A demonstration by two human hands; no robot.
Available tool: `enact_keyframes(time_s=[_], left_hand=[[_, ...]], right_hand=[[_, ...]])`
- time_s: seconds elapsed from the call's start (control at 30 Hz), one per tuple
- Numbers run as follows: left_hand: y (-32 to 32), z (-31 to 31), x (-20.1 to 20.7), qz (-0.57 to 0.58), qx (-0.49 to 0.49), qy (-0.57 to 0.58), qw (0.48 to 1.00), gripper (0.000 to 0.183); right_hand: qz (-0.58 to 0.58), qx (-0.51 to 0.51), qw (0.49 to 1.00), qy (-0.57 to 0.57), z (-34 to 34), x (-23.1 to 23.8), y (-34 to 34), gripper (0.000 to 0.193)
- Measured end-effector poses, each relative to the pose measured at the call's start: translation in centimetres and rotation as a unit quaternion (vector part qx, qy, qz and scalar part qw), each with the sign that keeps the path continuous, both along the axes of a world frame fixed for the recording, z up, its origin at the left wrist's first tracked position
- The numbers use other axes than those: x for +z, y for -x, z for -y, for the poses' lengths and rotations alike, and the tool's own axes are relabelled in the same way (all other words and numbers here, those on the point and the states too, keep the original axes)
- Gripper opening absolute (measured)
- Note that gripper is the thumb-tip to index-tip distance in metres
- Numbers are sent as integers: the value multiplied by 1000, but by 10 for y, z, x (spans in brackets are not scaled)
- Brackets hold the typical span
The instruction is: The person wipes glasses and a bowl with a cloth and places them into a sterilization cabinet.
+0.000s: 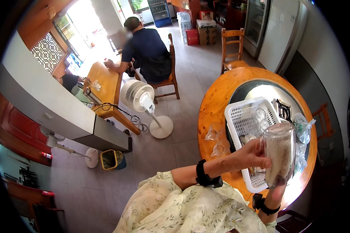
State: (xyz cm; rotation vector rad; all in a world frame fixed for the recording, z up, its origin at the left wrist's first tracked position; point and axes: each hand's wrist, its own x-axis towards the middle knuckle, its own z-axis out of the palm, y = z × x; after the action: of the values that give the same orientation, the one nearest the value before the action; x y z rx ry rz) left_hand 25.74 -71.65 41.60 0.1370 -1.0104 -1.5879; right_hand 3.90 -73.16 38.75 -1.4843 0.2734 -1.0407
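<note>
My left hand is closed around the side of a clear glass jar, held tilted with its base up above the round table's near right part. A whitish cloth fills much of the jar's inside. From below, my right hand reaches to the jar's mouth and the cloth; its fingers are hidden by cloth and glass. Behind the jar stands a white plastic basket holding drinking glasses and some utensils. Left of the basket, two clear glass cups rest on the wood.
The round wooden table bears a portable stove and clear plastic bags. A wooden chair stands beyond. To the left are a white fan, a bin, a cable and a seated person at another table.
</note>
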Motion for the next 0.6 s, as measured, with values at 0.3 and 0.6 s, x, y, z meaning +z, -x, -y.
enact_keyframes(time_s=[0.3, 0.6], left_hand=[[-8, -6, 7, 92, 112, -151, 978, 57], [-14, -2, 15, 55, 99, -116, 987, 59]], right_hand=[[-413, 16, 826, 383, 33, 36, -52, 107], [-78, 78, 989, -99, 13, -7, -4, 105]])
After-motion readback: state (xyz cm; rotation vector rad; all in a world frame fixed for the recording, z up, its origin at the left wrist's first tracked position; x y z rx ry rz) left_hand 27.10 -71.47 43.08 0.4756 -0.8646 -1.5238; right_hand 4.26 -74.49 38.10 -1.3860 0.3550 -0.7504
